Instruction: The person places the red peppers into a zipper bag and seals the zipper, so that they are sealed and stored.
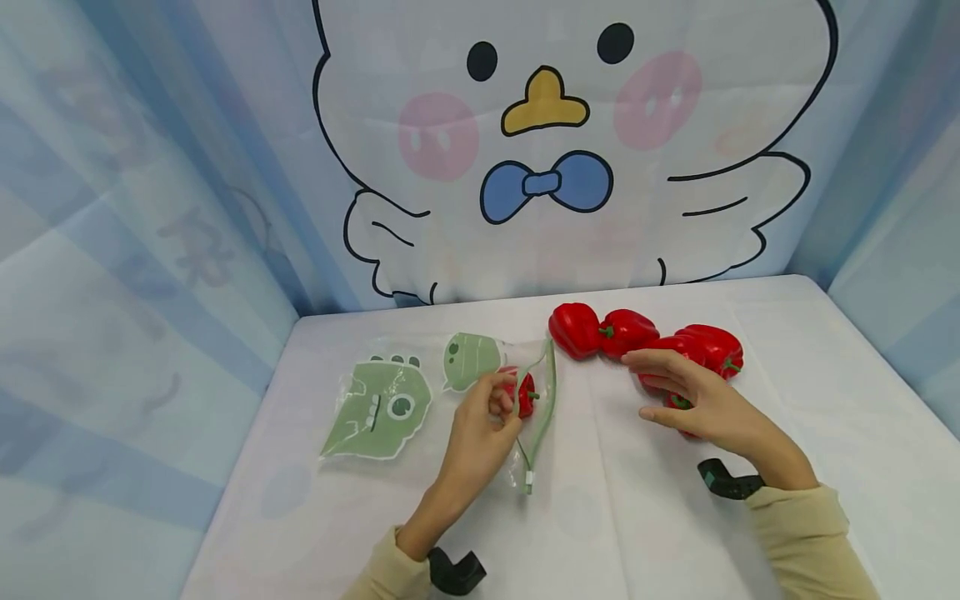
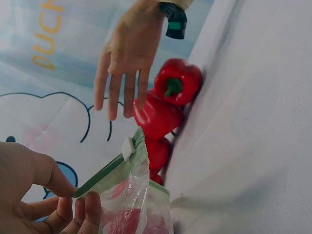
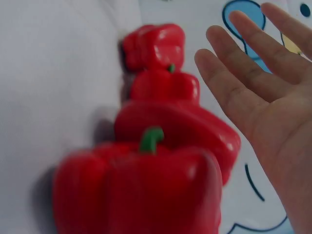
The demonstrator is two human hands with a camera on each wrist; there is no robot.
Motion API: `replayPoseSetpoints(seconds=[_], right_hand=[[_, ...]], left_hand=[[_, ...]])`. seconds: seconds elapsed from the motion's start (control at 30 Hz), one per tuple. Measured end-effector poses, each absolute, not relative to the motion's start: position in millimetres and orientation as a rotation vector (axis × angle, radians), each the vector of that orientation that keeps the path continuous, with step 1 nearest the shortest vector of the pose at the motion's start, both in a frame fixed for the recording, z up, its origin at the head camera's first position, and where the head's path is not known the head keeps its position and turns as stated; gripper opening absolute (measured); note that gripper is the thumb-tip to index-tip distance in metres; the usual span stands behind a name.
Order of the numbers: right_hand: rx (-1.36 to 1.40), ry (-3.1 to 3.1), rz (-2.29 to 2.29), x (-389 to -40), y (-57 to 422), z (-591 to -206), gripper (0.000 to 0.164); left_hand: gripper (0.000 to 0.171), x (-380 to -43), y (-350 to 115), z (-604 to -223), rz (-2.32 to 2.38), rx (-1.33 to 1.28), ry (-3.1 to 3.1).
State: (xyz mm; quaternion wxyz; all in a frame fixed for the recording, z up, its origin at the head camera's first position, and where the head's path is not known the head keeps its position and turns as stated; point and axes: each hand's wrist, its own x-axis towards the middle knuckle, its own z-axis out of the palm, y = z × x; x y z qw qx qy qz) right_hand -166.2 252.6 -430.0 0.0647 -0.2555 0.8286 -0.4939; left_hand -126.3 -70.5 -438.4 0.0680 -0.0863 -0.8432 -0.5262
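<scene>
White-covered table [image 1: 585, 542], curtain backdrop behind with a printed white bird: two black eyes, two pink cheeks, one yellow beak, one blue bow tie [image 1: 546, 185]. Clear bag [image 1: 378, 417] with green cartoon print lies left of centre, its mouth, edged by one green zip strip [image 1: 551, 400], facing the peppers; one white slider [image 1: 529, 477] at the near end. One red pepper [image 1: 527, 397] inside, just within the mouth, partly covered by fingers. Left hand [image 1: 480, 429] pinches the strip between thumb and fingers, the two lips of the bag standing apart. Right hand [image 1: 701, 404] holds nothing; fingers extended, thumb apart from them, beside the loose peppers. Loose red peppers: five by the head view, count uncertain since this hand screens part of the group. Two far ones [image 1: 575, 331] and [image 1: 628, 333] side by side, touching; the others clustered right of them, around and behind the hand, green stems showing on some. Two black wrist devices, left [image 1: 457, 573] and right [image 1: 729, 481], one at each beige cuff.
</scene>
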Motion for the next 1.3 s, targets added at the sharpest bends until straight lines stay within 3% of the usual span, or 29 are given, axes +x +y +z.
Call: replayPoseSetpoints(seconds=[0.7,1.3], right_hand=[[-0.436,2.679,-1.24,-164,336,-432,0.062],[-0.385,2.586,-1.168,-169,354,-453,0.07]], left_hand=[[0.043,-126,-70,-443,-1.591,-0.307,-2.559],[0.043,-128,-71,-444,-1.599,-0.328,-2.546]])
